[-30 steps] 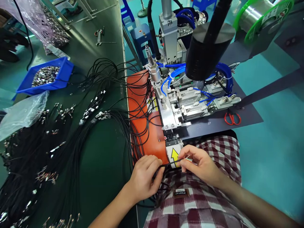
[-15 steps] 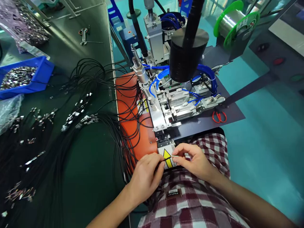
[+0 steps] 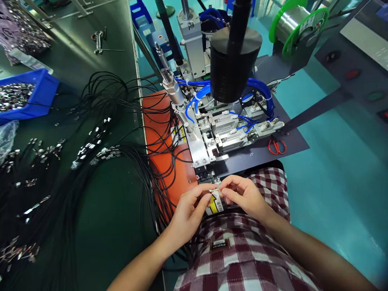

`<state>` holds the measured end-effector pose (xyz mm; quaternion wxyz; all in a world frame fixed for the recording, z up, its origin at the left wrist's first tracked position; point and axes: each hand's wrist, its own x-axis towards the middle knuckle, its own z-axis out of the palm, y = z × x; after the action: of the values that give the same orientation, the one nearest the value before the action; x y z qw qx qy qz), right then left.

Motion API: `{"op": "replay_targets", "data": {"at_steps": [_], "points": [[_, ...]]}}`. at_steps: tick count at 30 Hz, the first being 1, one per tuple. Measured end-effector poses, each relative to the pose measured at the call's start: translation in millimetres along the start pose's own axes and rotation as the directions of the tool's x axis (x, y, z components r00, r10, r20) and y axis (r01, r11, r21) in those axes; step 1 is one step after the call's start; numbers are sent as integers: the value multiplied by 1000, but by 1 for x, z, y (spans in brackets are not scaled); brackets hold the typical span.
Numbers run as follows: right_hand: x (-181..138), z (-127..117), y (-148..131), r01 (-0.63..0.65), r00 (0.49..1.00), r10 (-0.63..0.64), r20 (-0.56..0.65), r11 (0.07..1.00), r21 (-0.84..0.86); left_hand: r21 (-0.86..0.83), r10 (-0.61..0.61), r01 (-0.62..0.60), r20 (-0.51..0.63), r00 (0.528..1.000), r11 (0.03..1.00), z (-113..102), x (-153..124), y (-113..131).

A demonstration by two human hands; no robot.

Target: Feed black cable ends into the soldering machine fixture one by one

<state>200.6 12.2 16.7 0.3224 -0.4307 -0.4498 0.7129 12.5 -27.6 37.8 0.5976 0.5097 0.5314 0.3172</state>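
Note:
My left hand (image 3: pixel 191 208) and my right hand (image 3: pixel 244 198) meet in front of the machine, fingertips close together. Between them are the thin, pale and coloured wire ends of a cable (image 3: pixel 214 190). My left thumb and forefinger close on the cable side; the black part is mostly hidden by the fingers. With thumb and fingertips, my right hand pinches the wire ends. Just below the fingertips shows a plate with a yellow arrow label (image 3: pixel 214 205). Beyond it stands the metal fixture (image 3: pixel 201 155) of the machine.
Black cables (image 3: pixel 136 161) with metal connectors spread over the dark table (image 3: pixel 103 210) and an orange mat (image 3: pixel 169 178). A blue bin (image 3: pixel 45 95) of metal parts is at left. Red-handled scissors (image 3: pixel 277 146) lie right of the machine, below a solder wire spool (image 3: pixel 292 24). Wrenches (image 3: pixel 98 42) lie farther back.
My fingers have moved slightly up and come closer together. The wire ends now show spread between both hands, where the black cable showed before. The whole view has shifted a little.

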Motion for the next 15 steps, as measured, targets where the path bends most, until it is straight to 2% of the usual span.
{"op": "replay_targets", "data": {"at_steps": [8,15], "points": [[6,7,1,-7,999,9,-38,999,50,-38,-16,15,-26,1000,999,0,2,1],[3,15,5,95,989,-106,-100,989,-112,-138,-23,18,-35,999,990,1,5,5]]}}
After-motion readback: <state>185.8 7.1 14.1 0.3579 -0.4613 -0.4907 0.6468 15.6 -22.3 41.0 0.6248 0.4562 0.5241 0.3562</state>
